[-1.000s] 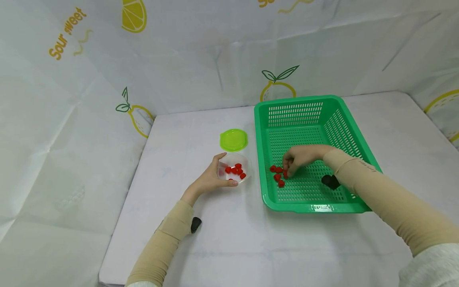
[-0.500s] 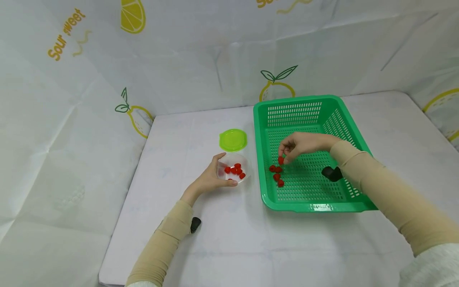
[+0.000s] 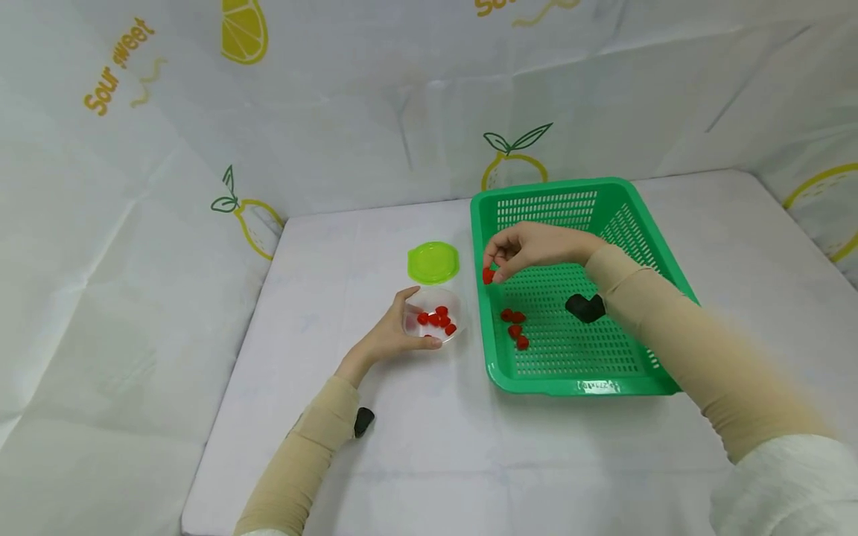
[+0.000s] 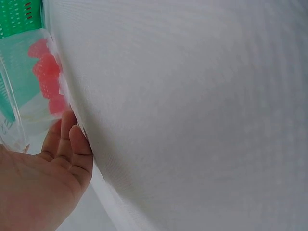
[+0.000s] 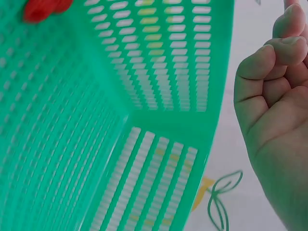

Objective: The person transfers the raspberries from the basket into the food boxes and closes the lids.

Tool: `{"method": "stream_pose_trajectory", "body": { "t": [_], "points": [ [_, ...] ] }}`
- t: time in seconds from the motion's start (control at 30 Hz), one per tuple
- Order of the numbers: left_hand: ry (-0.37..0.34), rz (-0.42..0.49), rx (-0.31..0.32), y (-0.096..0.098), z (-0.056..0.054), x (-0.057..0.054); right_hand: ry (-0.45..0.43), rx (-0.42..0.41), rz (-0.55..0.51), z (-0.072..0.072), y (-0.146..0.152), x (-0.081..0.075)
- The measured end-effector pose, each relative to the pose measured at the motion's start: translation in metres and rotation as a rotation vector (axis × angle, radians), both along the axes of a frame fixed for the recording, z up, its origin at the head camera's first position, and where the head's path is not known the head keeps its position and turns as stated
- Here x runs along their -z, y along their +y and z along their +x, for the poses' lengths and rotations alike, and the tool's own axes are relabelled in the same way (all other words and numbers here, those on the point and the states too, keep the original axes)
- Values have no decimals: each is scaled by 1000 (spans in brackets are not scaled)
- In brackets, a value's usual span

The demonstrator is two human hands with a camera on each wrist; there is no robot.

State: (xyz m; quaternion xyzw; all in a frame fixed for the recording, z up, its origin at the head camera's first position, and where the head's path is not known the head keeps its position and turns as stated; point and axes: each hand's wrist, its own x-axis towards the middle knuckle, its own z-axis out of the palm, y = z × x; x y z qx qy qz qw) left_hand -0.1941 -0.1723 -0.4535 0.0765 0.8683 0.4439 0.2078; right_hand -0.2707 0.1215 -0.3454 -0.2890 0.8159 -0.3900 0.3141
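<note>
My left hand [image 3: 386, 336] grips a clear plastic container [image 3: 457, 327] on the table, thumb at the near side and fingers at the far side. Several red raspberries [image 3: 434, 320] lie in it; the left wrist view shows raspberries [image 4: 46, 67] through its wall. Over the left rim of a green basket [image 3: 491, 357], my right hand [image 3: 536, 244] pinches one raspberry [image 3: 488, 276] between thumb and fingers. Several more raspberries [image 3: 515, 331] lie on the basket floor near its left wall. In the right wrist view the right hand [image 5: 274, 110] shows curled fingers, its raspberry out of sight.
A bright green lid [image 3: 433, 263] lies flat on the table just behind the container. The basket's raised walls stand to the right of the container. White cloth with lemon prints [image 3: 515, 175] hangs behind the table.
My right hand has lifted one raspberry from the group on the basket floor and moved it up and left to the rim. The left hand and container hold nearly still.
</note>
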Motion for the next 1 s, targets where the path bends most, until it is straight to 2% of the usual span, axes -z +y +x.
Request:
{"method": "stream_pose_trajectory", "body": {
  "t": [0.4,0.6,1.0],
  "points": [
    [-3,8,3,-1,1,0,32,-47,-11,-3,-47,3],
    [8,12,13,-2,0,0,19,-74,-30,-5,-67,7],
    [13,26,26,-4,0,-1,87,-169,39,-10,-100,24]
  ]
}}
